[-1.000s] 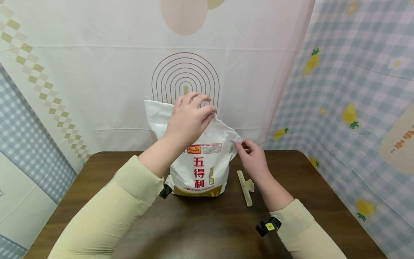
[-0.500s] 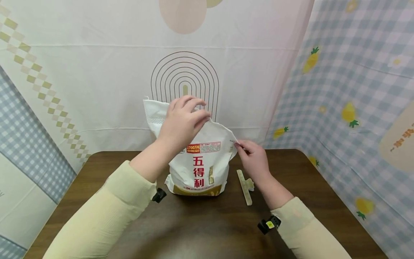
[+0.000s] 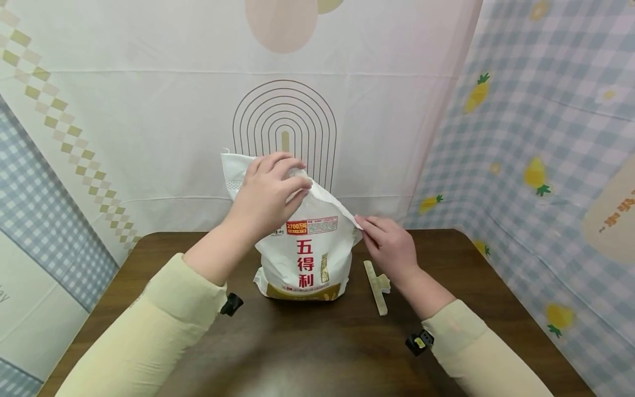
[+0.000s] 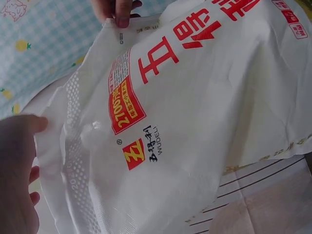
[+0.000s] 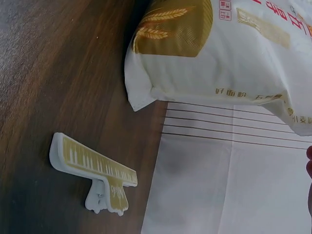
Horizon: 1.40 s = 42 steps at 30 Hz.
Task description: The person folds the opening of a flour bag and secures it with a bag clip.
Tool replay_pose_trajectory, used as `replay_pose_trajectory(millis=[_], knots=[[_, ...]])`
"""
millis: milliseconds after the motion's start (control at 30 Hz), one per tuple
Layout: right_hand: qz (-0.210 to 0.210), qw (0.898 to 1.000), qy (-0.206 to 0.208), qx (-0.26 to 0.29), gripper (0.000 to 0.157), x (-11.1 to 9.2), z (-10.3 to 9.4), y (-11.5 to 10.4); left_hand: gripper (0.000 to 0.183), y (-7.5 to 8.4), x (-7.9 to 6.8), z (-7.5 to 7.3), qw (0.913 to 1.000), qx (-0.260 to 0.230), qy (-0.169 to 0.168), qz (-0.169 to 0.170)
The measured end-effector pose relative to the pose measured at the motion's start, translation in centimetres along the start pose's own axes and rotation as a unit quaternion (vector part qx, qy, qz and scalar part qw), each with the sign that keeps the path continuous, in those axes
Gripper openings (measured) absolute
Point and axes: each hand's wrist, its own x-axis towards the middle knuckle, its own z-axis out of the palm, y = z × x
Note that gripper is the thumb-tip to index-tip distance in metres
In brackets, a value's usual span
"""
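Note:
A white flour bag (image 3: 322, 248) with red lettering and a gold base stands upright on the table. My left hand (image 3: 265, 193) grips its top edge near the middle, thumb in front and fingers reaching behind. At the right end of that edge, my right hand (image 3: 392, 245) pinches the corner between thumb and fingers. Between the hands the edge slopes down to the right as a narrow strip. The left wrist view shows the bag's dotted band (image 4: 75, 141) close to my left thumb. Only fingertips (image 5: 309, 163) of my right hand enter the right wrist view.
A gold-and-white bag clip (image 5: 97, 163) lies on the dark wooden table (image 3: 307, 353), right of the bag. A white cloth backdrop (image 3: 149, 121) hangs close behind, and a blue checked cloth (image 3: 536, 138) hangs at the right.
My left hand has slid left and slightly down along the bag's top edge. The edge between my hands has gone from crumpled to a straighter strip. The clip has stayed put.

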Motion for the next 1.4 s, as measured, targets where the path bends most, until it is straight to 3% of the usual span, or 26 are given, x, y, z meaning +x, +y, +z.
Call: replay_pose_trajectory(millis=[200,367,667,900,1167,1400], knots=[[-0.006,1.0,0.003,0.017,0.035,0.1,0.1,-0.3,0.022,0.8,0.9,-0.3,0.9992,0.02,-0.022,-0.026],[-0.014,0.999,-0.019,0.043,0.041,0.5,0.1,-0.8,0.041,1.9,2.5,-0.6,0.9959,0.05,-0.037,-0.065],[-0.035,0.997,-0.05,0.044,0.042,0.6,0.3,-0.9,0.046,3.4,4.9,-0.6,0.9734,0.134,-0.153,-0.106],[-0.044,0.997,-0.05,0.04,0.043,0.6,0.2,-1.0,0.058,3.0,4.5,-0.2,0.965,0.153,-0.189,-0.098],[-0.057,0.997,-0.054,0.029,0.044,0.5,0.4,-1.1,0.036,3.2,4.5,-0.6,0.9514,0.187,-0.234,-0.07],[-0.054,0.996,-0.064,0.031,0.041,0.3,0.8,-1.3,0.033,3.5,4.4,-0.5,0.9524,0.182,-0.238,-0.056]])
